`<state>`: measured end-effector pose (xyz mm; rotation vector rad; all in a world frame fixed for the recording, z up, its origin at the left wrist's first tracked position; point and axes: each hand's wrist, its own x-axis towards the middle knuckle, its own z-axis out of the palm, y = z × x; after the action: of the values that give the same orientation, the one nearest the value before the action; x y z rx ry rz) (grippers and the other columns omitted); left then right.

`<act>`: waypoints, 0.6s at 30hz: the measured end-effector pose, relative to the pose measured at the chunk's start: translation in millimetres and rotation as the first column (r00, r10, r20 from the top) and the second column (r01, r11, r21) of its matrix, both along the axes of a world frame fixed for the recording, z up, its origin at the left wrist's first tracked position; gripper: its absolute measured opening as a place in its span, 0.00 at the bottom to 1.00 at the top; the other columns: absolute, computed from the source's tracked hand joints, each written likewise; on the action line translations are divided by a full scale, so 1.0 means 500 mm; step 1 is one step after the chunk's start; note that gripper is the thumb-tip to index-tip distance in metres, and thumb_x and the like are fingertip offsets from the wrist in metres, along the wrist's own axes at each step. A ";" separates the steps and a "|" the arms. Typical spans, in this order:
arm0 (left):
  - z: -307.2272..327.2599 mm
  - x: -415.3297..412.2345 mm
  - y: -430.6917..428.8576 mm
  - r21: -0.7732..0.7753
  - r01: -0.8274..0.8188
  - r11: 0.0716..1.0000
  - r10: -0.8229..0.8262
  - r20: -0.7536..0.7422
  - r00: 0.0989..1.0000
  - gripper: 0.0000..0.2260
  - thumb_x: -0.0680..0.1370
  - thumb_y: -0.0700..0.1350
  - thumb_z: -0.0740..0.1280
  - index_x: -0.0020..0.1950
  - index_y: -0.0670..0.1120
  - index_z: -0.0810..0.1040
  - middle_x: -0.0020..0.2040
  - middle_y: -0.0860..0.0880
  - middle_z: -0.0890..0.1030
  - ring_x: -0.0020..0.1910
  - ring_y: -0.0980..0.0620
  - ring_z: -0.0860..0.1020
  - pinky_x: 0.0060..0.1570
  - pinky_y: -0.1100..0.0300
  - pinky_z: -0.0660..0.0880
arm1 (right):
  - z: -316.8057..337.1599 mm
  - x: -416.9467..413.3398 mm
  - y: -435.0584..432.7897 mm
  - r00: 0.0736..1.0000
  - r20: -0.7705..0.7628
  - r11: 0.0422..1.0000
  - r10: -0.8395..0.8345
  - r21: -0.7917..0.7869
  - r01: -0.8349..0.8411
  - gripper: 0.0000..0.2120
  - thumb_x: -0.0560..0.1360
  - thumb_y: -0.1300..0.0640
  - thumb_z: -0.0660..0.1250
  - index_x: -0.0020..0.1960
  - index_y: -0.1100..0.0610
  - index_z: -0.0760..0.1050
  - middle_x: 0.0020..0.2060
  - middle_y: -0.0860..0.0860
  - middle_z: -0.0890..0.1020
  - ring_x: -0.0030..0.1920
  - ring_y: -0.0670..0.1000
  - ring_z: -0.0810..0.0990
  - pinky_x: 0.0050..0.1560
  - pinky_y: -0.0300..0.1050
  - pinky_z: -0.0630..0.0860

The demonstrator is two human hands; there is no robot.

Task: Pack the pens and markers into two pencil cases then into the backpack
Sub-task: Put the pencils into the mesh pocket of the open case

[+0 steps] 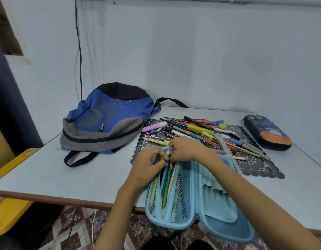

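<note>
Open light-blue pencil case (219, 210) lower centre, overhanging table (66, 174) edge; backpack (105, 120) centre left; loose pens and markers (201, 130) on black doily (260, 168) behind case; dark pencil case (268, 132) far right; left hand (149, 163) and right hand (186, 150) both pinch packed pens (167, 184) at case's top end.

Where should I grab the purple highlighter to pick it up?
Pinch the purple highlighter across its thick middle, coming from above on the backpack side. It lies flat at the edge of the pens, and that end is clear of them.
</note>
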<state>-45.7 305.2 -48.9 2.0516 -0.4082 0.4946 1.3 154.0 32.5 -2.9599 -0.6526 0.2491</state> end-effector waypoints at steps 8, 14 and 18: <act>-0.001 0.002 0.001 -0.011 0.028 1.000 -0.028 0.025 0.999 0.09 0.69 0.52 0.62 0.41 0.53 0.81 0.44 0.58 0.80 0.49 0.55 0.75 0.51 0.59 0.71 | 0.010 -0.020 0.016 0.998 0.014 0.997 -0.053 0.055 0.052 0.11 0.74 0.57 0.63 0.52 0.61 0.78 0.50 0.56 0.81 0.47 0.56 0.80 0.46 0.50 0.78; -0.014 0.017 0.001 0.127 0.064 0.990 -0.071 0.056 0.996 0.13 0.72 0.53 0.61 0.45 0.57 0.86 0.45 0.58 0.78 0.50 0.59 0.71 0.50 0.64 0.65 | 0.011 -0.015 -0.001 0.992 -0.113 0.937 -0.056 0.337 0.091 0.10 0.74 0.66 0.58 0.51 0.64 0.76 0.38 0.58 0.81 0.28 0.54 0.75 0.29 0.43 0.74; -0.014 0.016 -0.001 0.154 0.078 0.985 -0.087 0.057 0.995 0.15 0.73 0.53 0.61 0.48 0.53 0.86 0.48 0.58 0.77 0.51 0.56 0.70 0.54 0.53 0.68 | 0.004 -0.014 -0.002 0.989 -0.134 0.895 -0.063 0.431 0.115 0.07 0.73 0.66 0.59 0.48 0.61 0.74 0.30 0.53 0.78 0.26 0.54 0.74 0.26 0.41 0.72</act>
<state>-37.6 304.5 -56.1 2.1586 -0.5825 0.4927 -5.9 153.1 34.3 -2.5110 -0.4797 0.2295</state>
